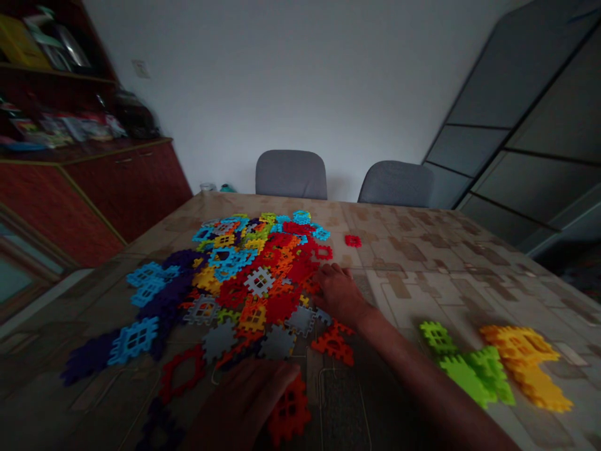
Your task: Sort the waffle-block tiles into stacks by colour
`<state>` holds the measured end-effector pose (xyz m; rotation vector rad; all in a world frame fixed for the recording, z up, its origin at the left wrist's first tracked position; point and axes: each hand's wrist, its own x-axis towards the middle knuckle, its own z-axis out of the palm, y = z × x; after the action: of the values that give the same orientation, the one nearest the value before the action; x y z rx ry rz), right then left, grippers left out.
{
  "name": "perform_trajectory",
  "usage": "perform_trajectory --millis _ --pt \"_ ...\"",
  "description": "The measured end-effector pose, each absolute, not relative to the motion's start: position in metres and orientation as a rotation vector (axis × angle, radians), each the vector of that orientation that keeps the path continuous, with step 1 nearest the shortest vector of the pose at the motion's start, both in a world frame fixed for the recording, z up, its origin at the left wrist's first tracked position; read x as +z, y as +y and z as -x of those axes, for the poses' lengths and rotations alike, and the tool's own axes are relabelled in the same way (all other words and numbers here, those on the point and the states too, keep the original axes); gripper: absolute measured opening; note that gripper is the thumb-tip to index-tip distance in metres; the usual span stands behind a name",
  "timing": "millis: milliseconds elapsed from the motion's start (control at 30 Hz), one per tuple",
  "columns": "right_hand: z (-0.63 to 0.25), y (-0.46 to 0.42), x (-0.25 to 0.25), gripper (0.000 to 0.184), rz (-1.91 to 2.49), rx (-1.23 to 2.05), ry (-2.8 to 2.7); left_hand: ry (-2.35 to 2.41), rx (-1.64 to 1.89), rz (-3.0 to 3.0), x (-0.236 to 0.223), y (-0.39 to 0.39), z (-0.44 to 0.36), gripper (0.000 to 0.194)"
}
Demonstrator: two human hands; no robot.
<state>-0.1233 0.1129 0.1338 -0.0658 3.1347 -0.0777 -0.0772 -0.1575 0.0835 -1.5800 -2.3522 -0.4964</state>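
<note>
A heap of interlocking plastic tiles with toothed edges spreads over the table; red tiles (300, 270) lie along its right side. My right hand (337, 289) is at that edge, fingers bent down among red and orange pieces; its fingertips are partly hidden. Close to me, my left hand (246, 398) has its fingers together against an orange window tile (288, 410), whose upper left part it covers. Grey tiles (277, 342) lie just beyond the left hand. An orange tile (333, 344) rests below my right wrist, and a red frame tile (182, 374) is left of my left hand.
Green tiles (469, 376) and yellow tiles (530, 363) form separate groups at the right. One red tile (353, 240) lies apart beyond the heap. Blue and purple tiles (91, 357) reach left. Two grey chairs (291, 174) stand behind the patterned table (399, 275).
</note>
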Motion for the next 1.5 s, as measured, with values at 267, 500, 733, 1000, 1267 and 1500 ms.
perform_trajectory --millis 267,500,733,1000,1267,1500 --pt "0.126 0.111 0.131 0.023 0.054 -0.123 3.156 -2.400 -0.590 1.503 0.087 -0.159 0.077 0.064" --pt "0.094 0.121 0.142 0.026 0.055 -0.203 3.194 -2.485 -0.654 1.302 0.079 -0.177 0.078 0.062" --pt "0.037 0.116 0.132 0.026 0.301 -0.495 3.100 -2.460 -0.616 1.382 0.079 -0.174 0.073 0.081" --pt "0.029 0.113 0.128 0.057 0.305 -0.584 3.043 -2.499 -0.717 1.595 0.100 -0.179 0.088 0.075" --pt "0.034 0.101 0.121 0.054 0.217 -0.583 3.038 -2.459 -0.728 1.972 0.124 -0.169 0.105 0.062" --pt "0.032 0.105 0.120 0.070 0.169 -0.527 3.046 -2.346 -0.752 1.975 0.119 -0.169 0.110 0.067"
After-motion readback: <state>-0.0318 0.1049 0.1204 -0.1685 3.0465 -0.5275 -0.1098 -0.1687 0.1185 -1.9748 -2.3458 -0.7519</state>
